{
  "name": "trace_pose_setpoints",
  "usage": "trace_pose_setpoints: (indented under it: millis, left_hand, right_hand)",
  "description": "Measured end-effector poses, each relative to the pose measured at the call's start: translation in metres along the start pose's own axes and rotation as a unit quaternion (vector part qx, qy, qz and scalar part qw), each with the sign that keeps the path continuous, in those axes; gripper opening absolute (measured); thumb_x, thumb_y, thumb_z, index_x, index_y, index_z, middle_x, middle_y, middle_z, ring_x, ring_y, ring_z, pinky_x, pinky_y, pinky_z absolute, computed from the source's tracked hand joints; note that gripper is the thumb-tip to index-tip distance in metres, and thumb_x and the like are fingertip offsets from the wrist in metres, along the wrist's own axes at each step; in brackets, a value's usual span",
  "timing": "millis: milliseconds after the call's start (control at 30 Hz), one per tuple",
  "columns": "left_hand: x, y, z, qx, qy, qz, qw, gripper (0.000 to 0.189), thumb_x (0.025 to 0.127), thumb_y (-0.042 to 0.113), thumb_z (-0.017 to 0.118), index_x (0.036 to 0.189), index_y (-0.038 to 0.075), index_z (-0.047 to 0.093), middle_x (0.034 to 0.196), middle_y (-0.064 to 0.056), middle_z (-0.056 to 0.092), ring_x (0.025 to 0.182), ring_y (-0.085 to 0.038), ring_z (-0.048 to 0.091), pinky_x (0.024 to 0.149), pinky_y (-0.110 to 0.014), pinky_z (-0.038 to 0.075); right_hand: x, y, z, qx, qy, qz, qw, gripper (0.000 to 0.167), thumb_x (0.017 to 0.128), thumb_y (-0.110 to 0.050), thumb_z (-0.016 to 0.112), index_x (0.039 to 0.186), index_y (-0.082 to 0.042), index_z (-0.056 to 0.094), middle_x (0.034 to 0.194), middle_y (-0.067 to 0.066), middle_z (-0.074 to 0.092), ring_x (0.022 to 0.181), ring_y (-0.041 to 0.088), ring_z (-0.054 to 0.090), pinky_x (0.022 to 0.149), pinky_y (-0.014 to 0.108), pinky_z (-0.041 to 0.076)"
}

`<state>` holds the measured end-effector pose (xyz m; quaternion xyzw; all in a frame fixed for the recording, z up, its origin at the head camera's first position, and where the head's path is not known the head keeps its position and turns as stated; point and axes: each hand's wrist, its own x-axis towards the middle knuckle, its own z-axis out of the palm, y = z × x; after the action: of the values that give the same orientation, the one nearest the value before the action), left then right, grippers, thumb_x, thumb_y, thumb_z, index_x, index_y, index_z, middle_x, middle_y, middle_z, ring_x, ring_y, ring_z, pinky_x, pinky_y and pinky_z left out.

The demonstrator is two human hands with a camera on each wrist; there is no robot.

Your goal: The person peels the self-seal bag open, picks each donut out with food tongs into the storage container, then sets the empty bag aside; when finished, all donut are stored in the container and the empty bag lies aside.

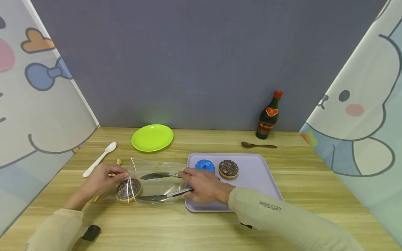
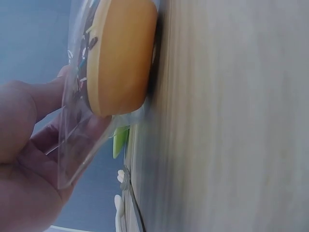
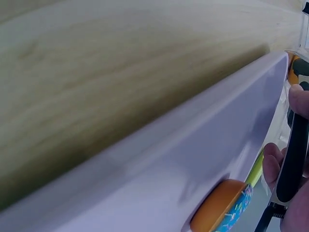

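My left hand (image 1: 102,181) pinches the edge of a clear plastic bag (image 1: 154,188) lying flat on the table. Inside the bag, near that hand, sits a chocolate-frosted donut (image 1: 125,190); its tan side and sprinkles show close up in the left wrist view, with the bag's film (image 2: 72,159) stretched beside my fingers. My right hand (image 1: 205,186) grips black-and-steel tongs (image 1: 157,176). Their arms are spread and reach left over the bag's area, the lower tip right at the donut. In the right wrist view the tongs' black handle (image 3: 293,159) lies in my fingers.
A lilac tray (image 1: 257,188) under my right hand bears a blue donut (image 1: 205,165) and another chocolate donut (image 1: 228,168). Around stand a green plate (image 1: 153,137), white spoon (image 1: 100,160), gold utensil (image 1: 118,162), brown spoon (image 1: 257,145) and dark bottle (image 1: 268,116).
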<state>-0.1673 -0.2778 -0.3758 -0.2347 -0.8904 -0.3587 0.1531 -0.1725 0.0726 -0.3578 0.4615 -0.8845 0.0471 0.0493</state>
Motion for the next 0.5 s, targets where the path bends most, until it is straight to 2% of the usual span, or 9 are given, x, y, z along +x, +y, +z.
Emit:
trace_pose_setpoints:
  millis: [133, 333, 500]
  left_hand:
    - [-0.0004, -0.0006, 0.0008, 0.005, 0.002, 0.004, 1.0, 0.012, 0.077, -0.002, 0.075, 0.078, 0.01, 0.073, 0.076, 0.007, 0.067, 0.068, -0.003, 0.058, 0.055, -0.023, 0.05]
    - [-0.0009, 0.0002, 0.001, 0.011, 0.003, 0.004, 0.9999, 0.012, 0.077, -0.001, 0.075, 0.078, 0.011, 0.073, 0.076, 0.008, 0.066, 0.068, -0.003, 0.058, 0.054, -0.023, 0.05]
    - [-0.0006, 0.0, 0.001, 0.013, 0.003, 0.002, 0.9999, 0.012, 0.077, -0.001, 0.076, 0.078, 0.011, 0.073, 0.076, 0.008, 0.066, 0.069, -0.003, 0.057, 0.055, -0.023, 0.049]
  right_hand:
    - [0.0032, -0.0029, 0.0015, 0.001, -0.003, 0.002, 1.0, 0.069, 0.087, -0.046, 0.066, 0.14, -0.007, 0.045, 0.124, 0.002, 0.054, 0.106, 0.013, 0.054, 0.084, 0.026, 0.047]
    - [0.0053, -0.0042, 0.0043, 0.013, -0.013, 0.021, 0.9996, 0.074, 0.086, -0.048, 0.066, 0.142, -0.007, 0.041, 0.131, 0.005, 0.05, 0.114, 0.016, 0.051, 0.087, 0.03, 0.047]
    - [0.0084, -0.005, 0.0063, 0.009, -0.009, 0.024, 0.9996, 0.076, 0.085, -0.05, 0.067, 0.142, -0.007, 0.041, 0.126, 0.004, 0.052, 0.108, 0.014, 0.053, 0.083, 0.028, 0.048]
